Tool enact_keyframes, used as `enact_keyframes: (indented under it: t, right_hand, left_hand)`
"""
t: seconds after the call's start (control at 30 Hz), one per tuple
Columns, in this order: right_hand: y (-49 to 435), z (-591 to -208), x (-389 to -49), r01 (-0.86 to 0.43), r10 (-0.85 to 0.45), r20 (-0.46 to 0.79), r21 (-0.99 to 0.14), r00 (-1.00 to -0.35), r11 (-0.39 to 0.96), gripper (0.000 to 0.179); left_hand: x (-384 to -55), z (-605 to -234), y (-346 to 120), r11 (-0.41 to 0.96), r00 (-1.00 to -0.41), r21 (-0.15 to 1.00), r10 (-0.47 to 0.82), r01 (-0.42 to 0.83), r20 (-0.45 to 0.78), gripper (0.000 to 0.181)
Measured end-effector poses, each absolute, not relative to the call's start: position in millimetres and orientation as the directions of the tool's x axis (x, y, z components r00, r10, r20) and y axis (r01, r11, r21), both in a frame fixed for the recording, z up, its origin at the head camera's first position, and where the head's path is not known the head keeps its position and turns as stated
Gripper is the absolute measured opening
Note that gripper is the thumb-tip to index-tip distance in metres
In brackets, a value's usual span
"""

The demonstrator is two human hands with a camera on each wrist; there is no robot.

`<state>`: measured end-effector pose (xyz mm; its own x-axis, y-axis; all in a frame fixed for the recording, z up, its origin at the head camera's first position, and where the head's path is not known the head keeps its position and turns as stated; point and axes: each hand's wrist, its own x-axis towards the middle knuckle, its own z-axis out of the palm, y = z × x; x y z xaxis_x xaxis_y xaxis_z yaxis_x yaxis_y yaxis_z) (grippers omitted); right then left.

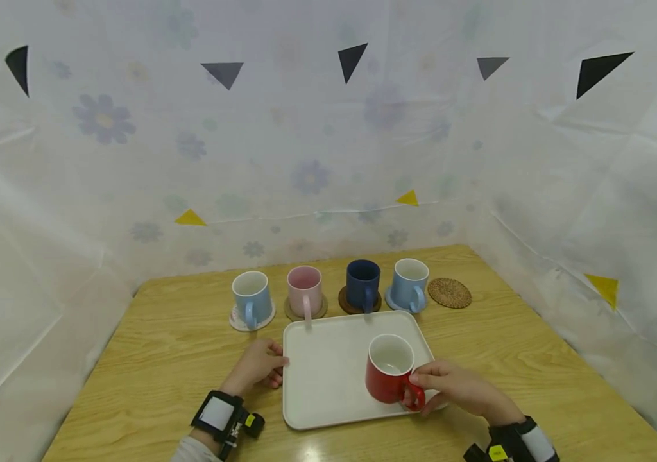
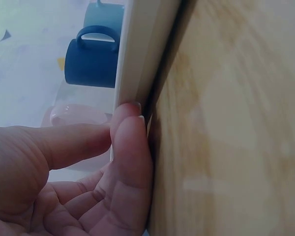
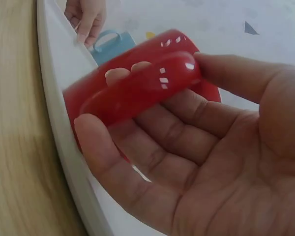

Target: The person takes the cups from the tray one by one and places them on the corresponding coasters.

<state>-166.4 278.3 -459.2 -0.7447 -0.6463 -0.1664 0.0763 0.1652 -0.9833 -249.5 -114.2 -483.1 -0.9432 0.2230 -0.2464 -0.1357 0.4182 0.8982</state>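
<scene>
A red mug (image 1: 383, 384) with a white inside stands upright near the right end of a white rectangular tray (image 1: 323, 378). My right hand (image 1: 464, 389) holds the mug by its handle (image 3: 142, 91). In the right wrist view, fingers pass through the handle's loop and the thumb rests at its upper end. My left hand (image 1: 258, 367) pinches the tray's left edge. In the left wrist view, its thumb (image 2: 81, 145) lies against the rim and the fingertips curl to the underside, close to the wooden table.
Behind the tray, a light blue mug (image 1: 252, 296), a pink mug (image 1: 304, 292), a dark blue mug (image 1: 362, 285) and another light blue mug (image 1: 409, 285) stand on coasters. A woven coaster (image 1: 450, 292) lies bare at the right. White sheeting (image 1: 317, 128) surrounds the wooden table (image 1: 161, 359).
</scene>
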Motion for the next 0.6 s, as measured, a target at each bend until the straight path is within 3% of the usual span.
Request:
enact_keyframes:
  t: [0.3,0.6]
  right_hand:
    - [271,-462,-160,0.134,-0.661,-0.145,-0.989,-0.736,0.067,0.03]
    - [275,-456,-155,0.057,-0.561,-0.073,-0.997,-0.825,0.046,0.025]
  left_hand:
    - [-250,-486,-114,0.414,-0.943,0.899,0.218,-0.143,-0.25,0.017]
    - [-248,-483,-113,0.417,-0.944,0.899,0.221,-0.135,-0.244,0.016]
